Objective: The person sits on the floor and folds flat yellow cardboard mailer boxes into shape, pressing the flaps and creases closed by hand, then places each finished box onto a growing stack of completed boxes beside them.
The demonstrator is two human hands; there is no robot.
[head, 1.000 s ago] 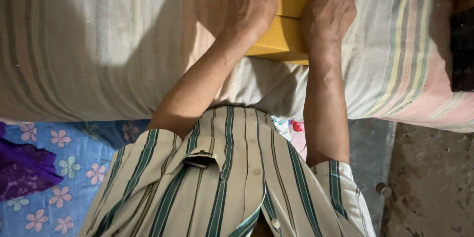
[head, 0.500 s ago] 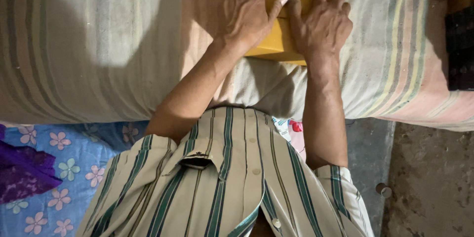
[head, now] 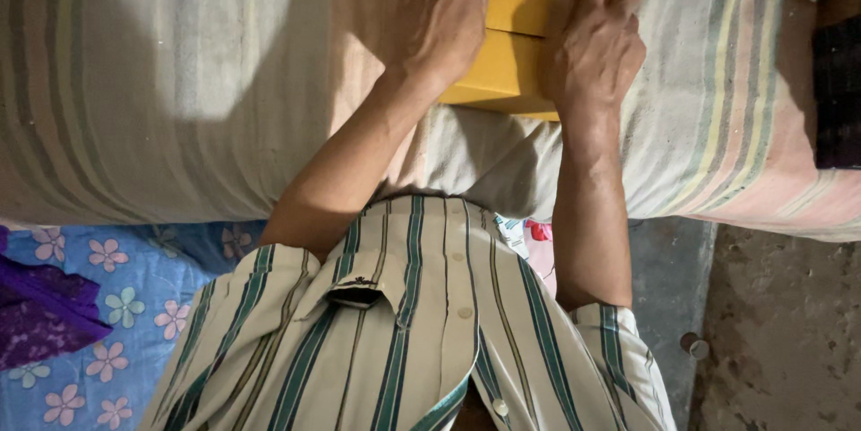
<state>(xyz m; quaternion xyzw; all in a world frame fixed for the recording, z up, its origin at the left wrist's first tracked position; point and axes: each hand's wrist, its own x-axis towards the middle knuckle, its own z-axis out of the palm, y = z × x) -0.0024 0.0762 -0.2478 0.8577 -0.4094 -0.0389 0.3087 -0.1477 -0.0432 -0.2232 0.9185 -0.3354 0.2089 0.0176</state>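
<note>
Fingers spread since before, left hand and right hand flat, flanking yellow box

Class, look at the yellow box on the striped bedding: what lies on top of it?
Both hands rest flat on the yellow box: left hand and right hand. The lid beneath their palms is hidden.

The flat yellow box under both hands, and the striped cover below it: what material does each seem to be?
The flat yellow box looks like matte cardboard or thick paper: sharp folded edges, no shine. The left hand and the right hand press flat on it. The striped cover seems woven cotton cloth, soft and faded, with creases.
</note>
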